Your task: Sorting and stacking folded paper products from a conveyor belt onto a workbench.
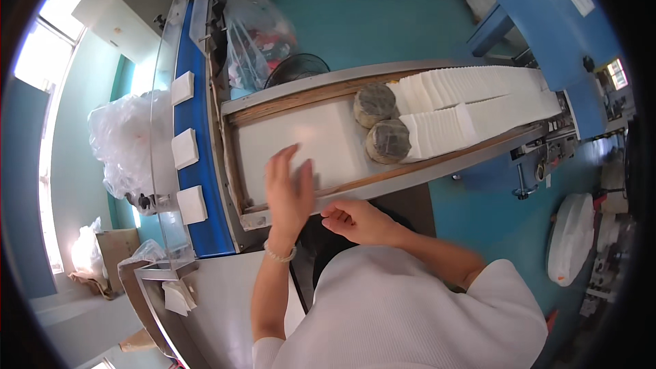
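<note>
My left hand [288, 188] hovers flat with fingers spread over the near end of the white tray bed [321, 140] of a long metal chute, and it is motion-blurred. Nothing is in it. My right hand [355, 221] rests loosely curled at the chute's near metal edge, holding nothing I can see. Further along the chute lie two rows of stacked white napkins [471, 106], each row fronted by a round dark weight [375, 104], the second weight [387, 141] just below it.
A blue conveyor belt [198, 184] on the left carries three white napkin stacks [184, 147]. Clear plastic bags [123, 143] hang beside it. A blue machine [553, 20] stands at the far right. A metal table [219, 307] lies below left with a napkin.
</note>
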Demonstrator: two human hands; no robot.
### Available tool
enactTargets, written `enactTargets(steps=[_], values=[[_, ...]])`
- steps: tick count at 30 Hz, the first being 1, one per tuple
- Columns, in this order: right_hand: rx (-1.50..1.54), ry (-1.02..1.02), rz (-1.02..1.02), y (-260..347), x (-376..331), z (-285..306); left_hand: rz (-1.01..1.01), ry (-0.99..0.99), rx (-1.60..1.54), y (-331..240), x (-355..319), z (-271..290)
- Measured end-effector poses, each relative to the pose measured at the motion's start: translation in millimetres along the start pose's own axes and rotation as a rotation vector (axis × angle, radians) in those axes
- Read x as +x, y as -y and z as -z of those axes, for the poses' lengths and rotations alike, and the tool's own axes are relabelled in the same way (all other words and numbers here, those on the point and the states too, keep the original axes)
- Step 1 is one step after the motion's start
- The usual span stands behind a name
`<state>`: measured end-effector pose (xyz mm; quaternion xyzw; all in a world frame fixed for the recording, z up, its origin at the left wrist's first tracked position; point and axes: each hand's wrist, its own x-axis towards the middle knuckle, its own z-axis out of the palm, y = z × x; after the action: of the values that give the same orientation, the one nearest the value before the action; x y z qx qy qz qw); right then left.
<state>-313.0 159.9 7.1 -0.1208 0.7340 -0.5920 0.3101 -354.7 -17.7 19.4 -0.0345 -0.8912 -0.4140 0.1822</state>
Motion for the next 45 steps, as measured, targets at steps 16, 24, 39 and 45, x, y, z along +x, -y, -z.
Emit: enactTargets(steps=[16,24,39,45], values=[[-0.773,-0.815,0.383,10,48,232,0.172,0.739,0.631,-65,184,-225],[-0.779,-0.696,0.252,-22,56,260,-0.500,1.015,0.768,-23,209,-230],[-0.566,-0.681,0.299,-25,47,282,0.338,1.150,0.360,-72,208,-217],[-0.697,-0.786,0.363,-37,52,277,0.341,0.945,0.518,-86,192,-246]])
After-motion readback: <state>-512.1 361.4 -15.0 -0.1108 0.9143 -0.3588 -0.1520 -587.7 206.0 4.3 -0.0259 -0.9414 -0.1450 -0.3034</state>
